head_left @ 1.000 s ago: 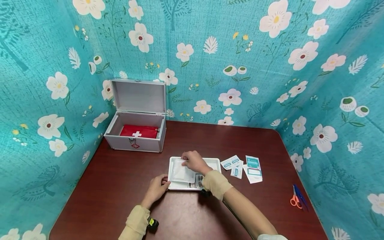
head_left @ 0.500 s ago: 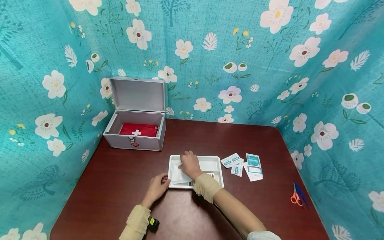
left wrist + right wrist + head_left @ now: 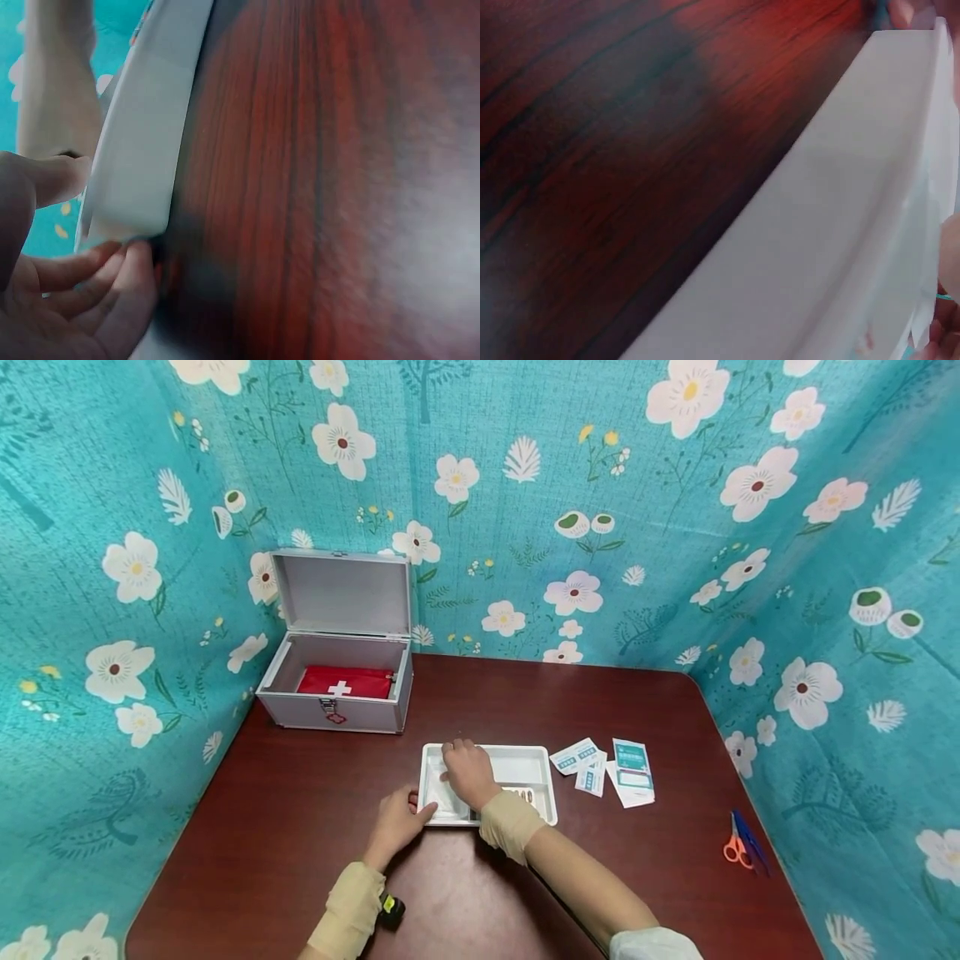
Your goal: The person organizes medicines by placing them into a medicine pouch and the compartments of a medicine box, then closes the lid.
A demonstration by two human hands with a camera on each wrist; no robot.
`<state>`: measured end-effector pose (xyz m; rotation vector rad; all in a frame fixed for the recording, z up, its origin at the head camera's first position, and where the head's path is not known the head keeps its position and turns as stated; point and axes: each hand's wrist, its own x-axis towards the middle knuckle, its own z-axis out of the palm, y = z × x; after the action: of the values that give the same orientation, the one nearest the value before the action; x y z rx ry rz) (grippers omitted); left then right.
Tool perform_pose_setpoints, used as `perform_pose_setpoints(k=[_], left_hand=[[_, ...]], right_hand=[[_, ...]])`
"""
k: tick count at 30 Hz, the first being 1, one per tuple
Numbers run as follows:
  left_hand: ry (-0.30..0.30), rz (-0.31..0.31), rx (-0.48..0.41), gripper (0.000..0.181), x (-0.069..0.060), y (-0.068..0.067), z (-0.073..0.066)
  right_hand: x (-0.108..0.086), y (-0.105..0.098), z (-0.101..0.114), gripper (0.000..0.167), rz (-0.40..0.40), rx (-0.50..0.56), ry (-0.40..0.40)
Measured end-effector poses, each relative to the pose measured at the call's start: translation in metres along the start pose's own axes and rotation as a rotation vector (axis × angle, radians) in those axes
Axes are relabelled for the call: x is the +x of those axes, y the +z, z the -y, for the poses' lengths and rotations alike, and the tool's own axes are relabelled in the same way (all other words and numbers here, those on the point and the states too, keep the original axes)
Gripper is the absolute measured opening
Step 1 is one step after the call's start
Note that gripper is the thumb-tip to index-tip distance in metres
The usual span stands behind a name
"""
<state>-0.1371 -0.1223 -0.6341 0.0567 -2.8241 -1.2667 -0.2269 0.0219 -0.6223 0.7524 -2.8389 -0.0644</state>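
Observation:
A white compartmented tray (image 3: 521, 765) lies on the table in the head view. My left hand (image 3: 397, 823) grips its near left corner, the thumb at the rim and the fingers curled against the outer wall (image 3: 142, 127), as the left wrist view shows. My right hand (image 3: 470, 774) reaches over the left part of the tray and holds a flat, whitish, translucent packet (image 3: 448, 803) down inside it. Right fingers (image 3: 950, 259) show only at the edge of the right wrist view, so their hold is partly hidden. A blister pack of capsules (image 3: 521, 794) sits in the near compartment, partly behind the right wrist.
An open silver case (image 3: 341, 714) with a red first-aid pouch (image 3: 345, 682) stands at back left. Right of the tray lie small white-and-blue sachets (image 3: 579, 758) and a green-and-white packet (image 3: 632, 768). Orange-handled scissors (image 3: 737, 850) and blue tweezers (image 3: 752, 843) lie far right.
My right hand has moved slightly left and lowered the packet into the tray's left part. The left hand stays at the corner, its thumb shifted slightly onto the rim.

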Motion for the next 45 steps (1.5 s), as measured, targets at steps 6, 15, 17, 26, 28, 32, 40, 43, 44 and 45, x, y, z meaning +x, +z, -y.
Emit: perform_pose_setpoints(k=[6, 15, 17, 26, 28, 32, 40, 43, 44, 45], left_hand=[[-0.030, -0.042, 0.173, 0.041, 0.004, 0.010, -0.005], [-0.079, -0.048, 0.182, 0.042, 0.006, 0.009, -0.010], [-0.090, -0.046, 0.191, 0.043, 0.008, 0.008, -0.009], [-0.040, -0.031, 0.153, 0.034, 0.007, 0.008, 0.000], [-0.020, -0.027, 0.115, 0.031, 0.006, 0.009, 0.002], [-0.007, -0.012, 0.060, 0.029, 0.005, 0.008, 0.004], [-0.053, 0.037, -0.012, 0.029, 0.002, 0.003, 0.004], [-0.044, 0.036, -0.045, 0.026, -0.001, 0.001, 0.004], [-0.043, 0.033, -0.052, 0.024, -0.001, 0.000, 0.005], [-0.042, 0.028, -0.064, 0.022, -0.002, 0.000, 0.006]], right_hand=[[-0.002, -0.004, -0.003, 0.028, 0.078, -0.029, -0.070], [-0.021, -0.029, -0.014, 0.007, 0.095, -0.022, -0.230], [-0.029, -0.036, -0.013, 0.005, 0.116, -0.042, -0.268], [-0.051, -0.043, -0.002, 0.009, 0.239, -0.092, -0.290], [-0.052, -0.042, -0.002, 0.010, 0.257, -0.080, -0.277], [-0.051, -0.043, -0.006, 0.009, 0.243, -0.038, -0.273], [-0.055, -0.061, -0.042, 0.011, -0.032, 0.315, -0.307], [-0.060, -0.071, -0.071, 0.016, -0.039, 0.467, -0.195], [-0.062, -0.072, -0.082, 0.016, -0.042, 0.502, -0.148], [-0.064, -0.073, -0.095, 0.017, -0.045, 0.533, -0.101]])
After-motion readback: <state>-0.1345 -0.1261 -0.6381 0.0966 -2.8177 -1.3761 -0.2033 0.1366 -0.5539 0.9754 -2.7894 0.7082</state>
